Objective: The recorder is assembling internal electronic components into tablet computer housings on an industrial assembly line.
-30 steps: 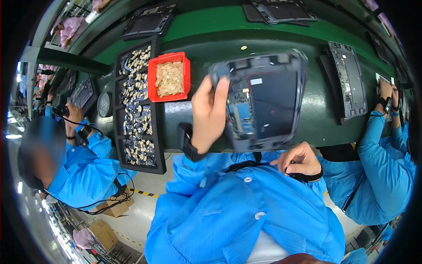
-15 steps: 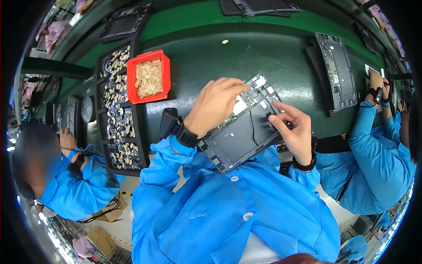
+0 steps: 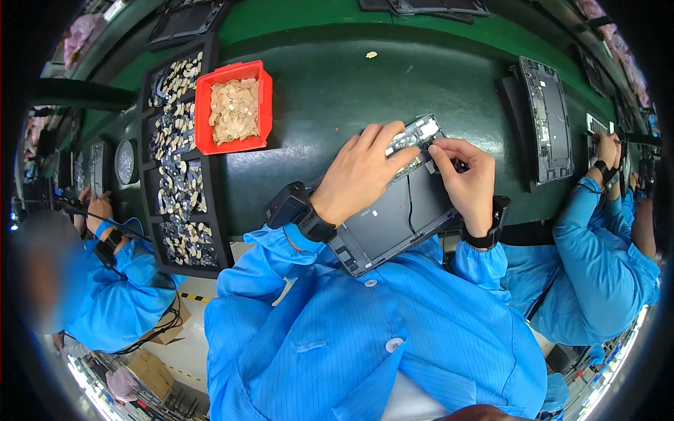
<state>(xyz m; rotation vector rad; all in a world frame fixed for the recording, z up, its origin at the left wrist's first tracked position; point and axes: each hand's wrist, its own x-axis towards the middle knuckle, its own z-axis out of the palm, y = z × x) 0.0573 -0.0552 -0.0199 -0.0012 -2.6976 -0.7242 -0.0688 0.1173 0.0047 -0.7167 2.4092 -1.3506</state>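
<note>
An opened dark laptop base (image 3: 400,210) lies tilted at the near edge of the green work surface (image 3: 330,84), its inner parts facing up. My left hand (image 3: 358,172) rests flat on its upper left part, fingers spread toward the circuit board (image 3: 414,137). My right hand (image 3: 463,179) pinches at a small part near the board's right side, fingertips pressed together on it. Both wrists wear dark straps, and blue sleeves cover my arms.
A red bin (image 3: 235,105) of pale small parts sits on a black compartment tray (image 3: 179,175) of metal pieces at left. Another opened laptop base (image 3: 544,126) lies at right by a co-worker's hands (image 3: 607,151). A second blue-coated person (image 3: 105,281) works at left.
The laptop base was held up on edge by my left hand, then came down flat onto the surface. My right hand rose from the table edge onto the board.
</note>
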